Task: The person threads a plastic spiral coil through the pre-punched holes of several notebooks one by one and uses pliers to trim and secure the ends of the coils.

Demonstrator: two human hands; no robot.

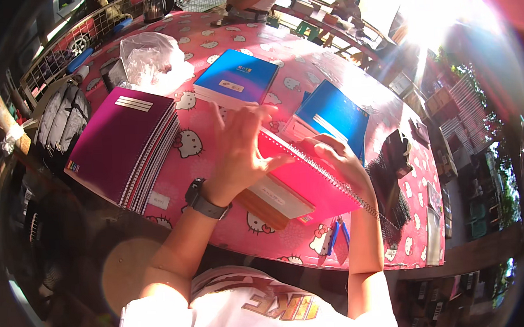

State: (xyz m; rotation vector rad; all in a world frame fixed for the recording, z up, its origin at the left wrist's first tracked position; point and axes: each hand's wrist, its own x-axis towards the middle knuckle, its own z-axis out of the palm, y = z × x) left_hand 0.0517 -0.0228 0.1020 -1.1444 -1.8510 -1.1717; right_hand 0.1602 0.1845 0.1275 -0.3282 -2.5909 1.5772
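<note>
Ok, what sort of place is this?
Probably an open-air work area: a stack of notebooks lies on a sunlit pink table, with a wire fence at the far left.

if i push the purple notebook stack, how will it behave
The purple notebook stack is probably heavy, being several notebooks deep. Layers may slide apart, as no strap shows. Tipping seems unlikely, given its broad, flat shape.

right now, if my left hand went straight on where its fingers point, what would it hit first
Most likely the blue and purple notebook lying just beyond the fingertips of your left hand, though the hand looks raised and depth is unclear, so it might pass over.
</note>
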